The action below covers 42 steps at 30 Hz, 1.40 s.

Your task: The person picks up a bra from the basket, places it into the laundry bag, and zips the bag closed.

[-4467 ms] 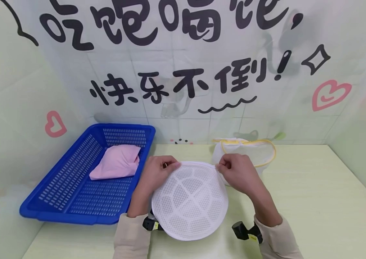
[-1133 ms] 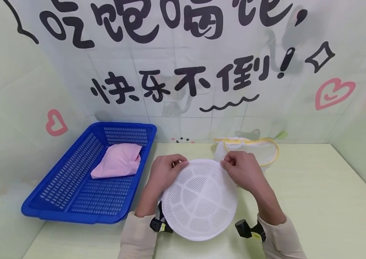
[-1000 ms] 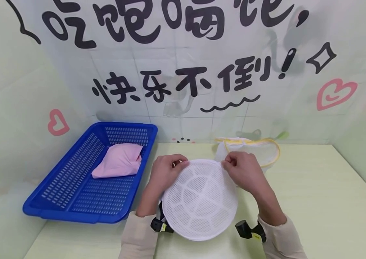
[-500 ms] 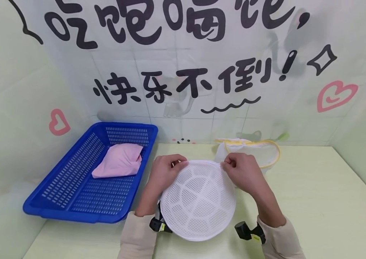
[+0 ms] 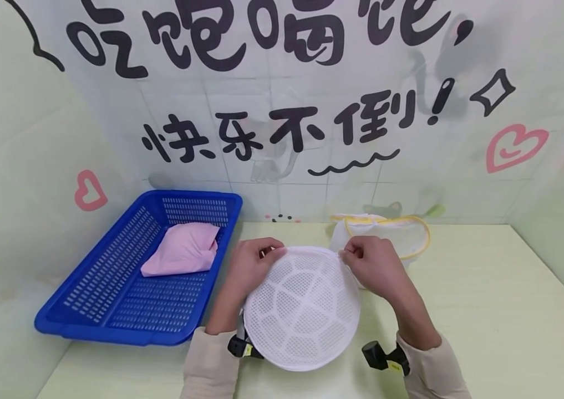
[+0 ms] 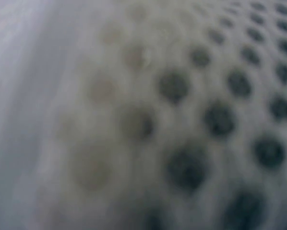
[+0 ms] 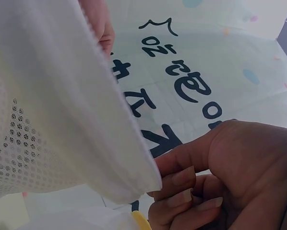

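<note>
Both hands hold up a white mesh laundry bag (image 5: 304, 310) whose round panel, with ribs like spokes, faces the head camera. My left hand (image 5: 252, 266) pinches its upper left edge between thumb and curled fingers. At the upper right edge my right hand (image 5: 371, 263) does the same; in the right wrist view that hand (image 7: 206, 177) grips a corner of the thick white hem (image 7: 100, 124), with the other fingers folded in. Mesh (image 6: 220, 120) fills the left wrist view, blurred and very close. Behind the right hand stands a second white mesh bag (image 5: 411, 235) with yellow trim.
A blue plastic basket (image 5: 74, 332) stands at the left with a folded pink cloth (image 5: 182, 249) inside. The pale table (image 5: 486, 310) reaches back to a wall sheet (image 5: 282, 83) printed with black lettering. Each wrist wears a black camera (image 5: 374, 354).
Since the earliest frame the bag and both hands have shifted a little right. Over the last second the bag has swung slightly left, while the grip at both corners stays the same.
</note>
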Each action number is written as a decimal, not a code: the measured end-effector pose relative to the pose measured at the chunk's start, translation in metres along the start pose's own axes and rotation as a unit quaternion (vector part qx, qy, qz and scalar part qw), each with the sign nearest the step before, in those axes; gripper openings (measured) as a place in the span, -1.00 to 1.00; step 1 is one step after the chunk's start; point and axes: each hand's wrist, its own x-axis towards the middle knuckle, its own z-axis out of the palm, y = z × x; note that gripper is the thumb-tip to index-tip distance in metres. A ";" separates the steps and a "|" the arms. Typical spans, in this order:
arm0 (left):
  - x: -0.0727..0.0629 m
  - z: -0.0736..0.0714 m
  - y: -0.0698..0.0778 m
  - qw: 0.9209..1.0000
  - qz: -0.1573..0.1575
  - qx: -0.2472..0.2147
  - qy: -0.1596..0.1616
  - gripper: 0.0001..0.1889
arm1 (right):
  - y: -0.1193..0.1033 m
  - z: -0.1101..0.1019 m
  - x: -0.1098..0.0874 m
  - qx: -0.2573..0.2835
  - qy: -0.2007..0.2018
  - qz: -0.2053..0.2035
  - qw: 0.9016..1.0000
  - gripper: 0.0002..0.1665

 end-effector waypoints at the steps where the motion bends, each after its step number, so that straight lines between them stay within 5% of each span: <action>1: 0.000 0.000 0.000 1.000 -0.002 0.000 0.000 -0.93 | 0.000 0.000 0.000 0.000 -0.001 0.000 1.000 -0.79; 42: -0.001 -0.001 -0.004 0.998 -0.042 -0.042 0.035 -0.88 | -0.001 0.000 0.000 0.005 -0.019 0.010 1.000 -0.79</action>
